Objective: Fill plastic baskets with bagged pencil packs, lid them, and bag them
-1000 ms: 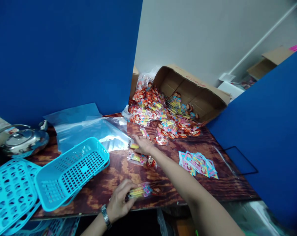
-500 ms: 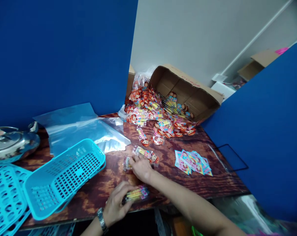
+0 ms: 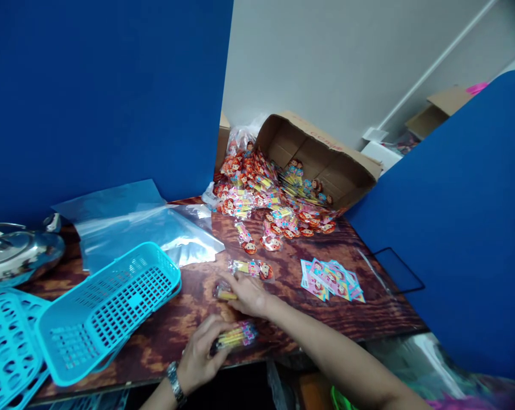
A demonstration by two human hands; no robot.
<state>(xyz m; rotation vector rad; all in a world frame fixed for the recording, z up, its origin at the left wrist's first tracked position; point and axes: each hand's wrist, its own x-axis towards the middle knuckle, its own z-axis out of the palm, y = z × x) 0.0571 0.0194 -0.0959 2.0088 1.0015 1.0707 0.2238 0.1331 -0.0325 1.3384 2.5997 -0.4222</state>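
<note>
At the far left a metal kettle (image 3: 18, 253) sits on the wooden table (image 3: 380, 313), with a flat turquoise tray (image 3: 5, 341) in front of it and a turquoise basket (image 3: 107, 310) tilted against the tray's edge. Beyond the basket lie clear plastic bags (image 3: 146, 228). At the table's near edge the left hand (image 3: 201, 356), a watch on its wrist, is curled shut around a bundle of toy packets (image 3: 235, 337), which rests on the wood. Just beyond it the right hand (image 3: 248, 296) lies over a single packet (image 3: 223, 293), fingertips on its film; whether it pinches the packet or only presses it flat cannot be told. The work in hand looks like gathering loose packets one at a time toward the held bundle, and this one is near it but not joined. Joining it would call for a grip under the slippery film edge and for lining it up with the bundle. Another packet (image 3: 252, 269) lies just behind the right hand, a large pile of packets (image 3: 261, 193) spills from a tipped cardboard box (image 3: 325, 154) farther back, and printed cards (image 3: 329, 279) fan out to the right.
</note>
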